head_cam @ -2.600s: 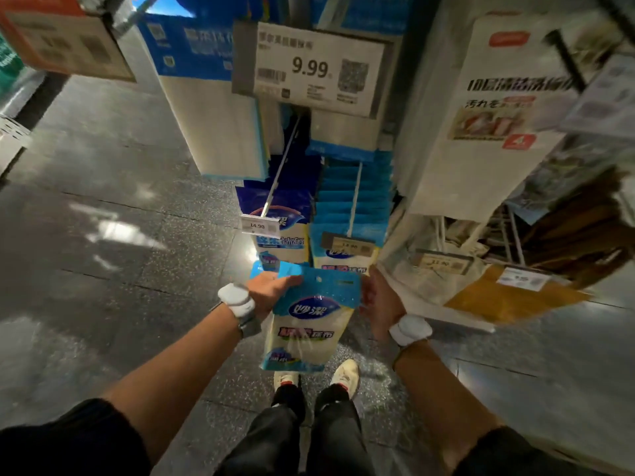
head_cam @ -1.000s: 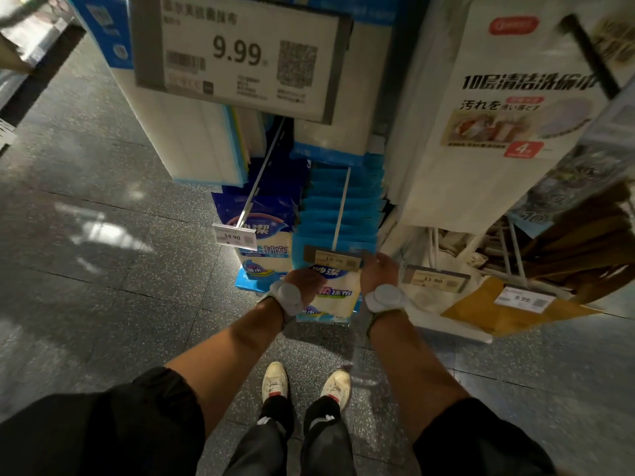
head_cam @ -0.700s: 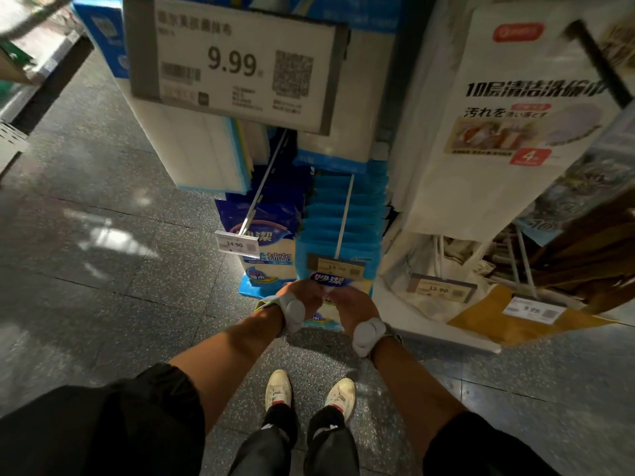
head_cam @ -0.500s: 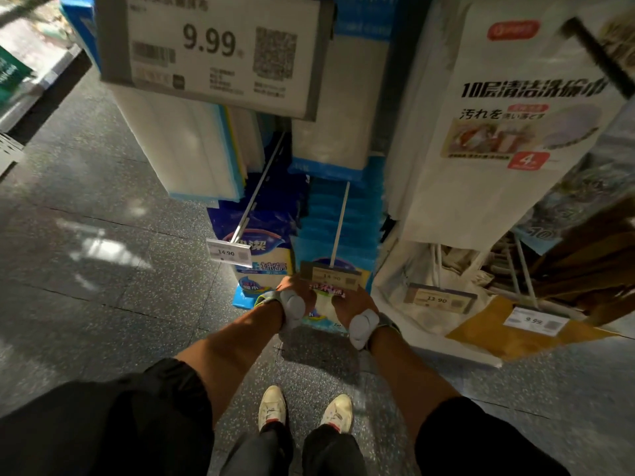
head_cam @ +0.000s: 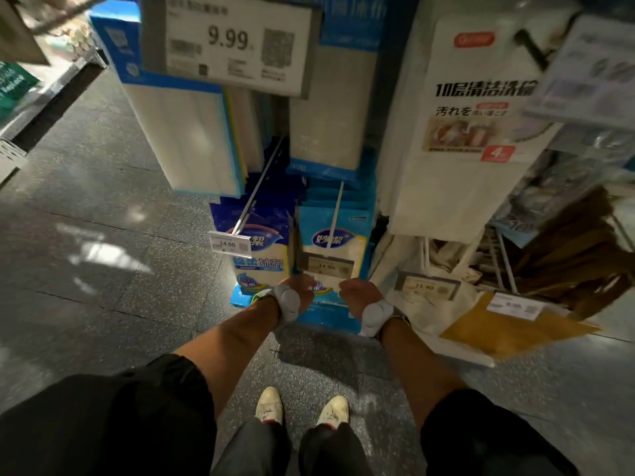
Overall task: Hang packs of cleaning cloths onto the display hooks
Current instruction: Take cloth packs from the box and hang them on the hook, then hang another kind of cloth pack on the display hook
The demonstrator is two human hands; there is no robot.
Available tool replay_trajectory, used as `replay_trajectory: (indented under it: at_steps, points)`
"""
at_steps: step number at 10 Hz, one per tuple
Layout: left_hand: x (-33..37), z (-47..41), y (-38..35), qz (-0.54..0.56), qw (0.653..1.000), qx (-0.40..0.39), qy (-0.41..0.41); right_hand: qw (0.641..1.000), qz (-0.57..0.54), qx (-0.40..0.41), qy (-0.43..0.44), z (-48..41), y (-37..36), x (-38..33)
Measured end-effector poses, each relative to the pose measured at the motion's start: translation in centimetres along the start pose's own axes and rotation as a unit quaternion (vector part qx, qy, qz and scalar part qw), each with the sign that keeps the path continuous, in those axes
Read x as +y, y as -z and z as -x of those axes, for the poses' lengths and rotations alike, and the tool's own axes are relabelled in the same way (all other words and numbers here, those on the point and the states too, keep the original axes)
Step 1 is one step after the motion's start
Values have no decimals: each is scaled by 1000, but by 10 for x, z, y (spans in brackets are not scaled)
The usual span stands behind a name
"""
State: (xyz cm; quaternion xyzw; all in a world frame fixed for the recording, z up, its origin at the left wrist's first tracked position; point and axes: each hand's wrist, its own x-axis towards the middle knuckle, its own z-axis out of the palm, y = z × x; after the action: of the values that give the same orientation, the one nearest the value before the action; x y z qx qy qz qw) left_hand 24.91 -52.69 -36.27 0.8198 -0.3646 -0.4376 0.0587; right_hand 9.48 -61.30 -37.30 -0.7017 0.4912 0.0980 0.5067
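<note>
Cloth pack (head_cam: 343,249): foremost on middle hook (head_cam: 336,211).
Second pack (head_cam: 264,259): just left.
Left hand (head_cam: 298,288), right hand (head_cam: 357,293): at cloth pack's bottom corners.

Blue cloth pack (head_cam: 331,242) hangs on the hook (head_cam: 336,214) at twelve o'clock; left hand (head_cam: 298,291) and right hand (head_cam: 358,294) meet its lower edge, perhaps gripping.

Glossy plastic pack (head_cam: 355,247), metal hook (head_cam: 337,209).

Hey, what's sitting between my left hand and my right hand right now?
In the head view, the lower part of the front cloth pack shows between the left hand and right hand, just below a price tag.
</note>
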Motion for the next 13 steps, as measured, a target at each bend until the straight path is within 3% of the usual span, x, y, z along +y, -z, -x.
replay_trajectory:
  at_steps: [1,2,3,4,6,7,9,11,13]
  points:
    - [-7,34,-2,-74,994,-60,-43,996,-84,26,-12,51,5,-16]
    - [-4,61,-9,7,995,-100,-19,988,-149,14,-41,87,7,-20]
    - [32,145,2,97,992,-77,-31,978,-201,43,-44,144,6,-20]
    - [46,188,-1,102,985,-102,-98,971,-218,90,-49,196,2,-13]
    - [68,261,-30,178,967,-143,-111,878,-426,187,-115,301,0,3]
    - [89,294,-48,174,961,-181,-113,842,-462,265,-92,344,-2,33]
    - [143,362,-109,108,948,-242,-175,728,-553,392,-104,452,-4,100]
    - [177,409,-199,48,931,-250,-264,657,-601,431,-145,559,-17,176]
    - [214,460,-314,10,910,-314,-270,589,-628,468,-197,656,-50,278]
